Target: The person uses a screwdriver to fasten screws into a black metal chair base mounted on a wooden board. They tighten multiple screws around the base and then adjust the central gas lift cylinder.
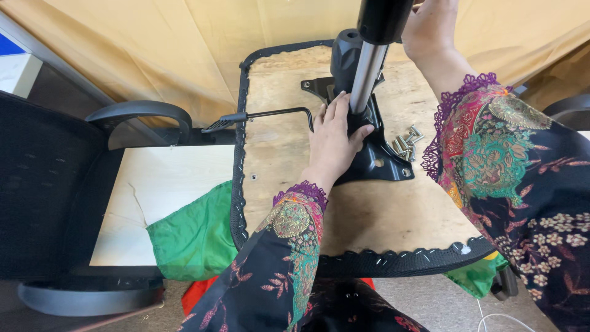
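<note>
The upturned seat base (369, 215) lies plywood side up, and the black mechanism plate (381, 157) sits on it near the middle. The left hand (335, 144) is wrapped around the foot of the silver gas cylinder (367, 77), fingers curled and gripping where the column meets the plate. The right hand (430, 27) is up beyond the plate beside the cylinder's black upper sleeve (382, 18); I cannot tell whether it is closed on anything, as the frame edge cuts it off. A loose heap of screws (405, 144) lies just right of the plate, and the adjusting lever (264, 115) runs off to the plate's left. To do this well, I'd say keep the column square to the plate, brace low with the left, and watch those screws don't roll off.
</note>
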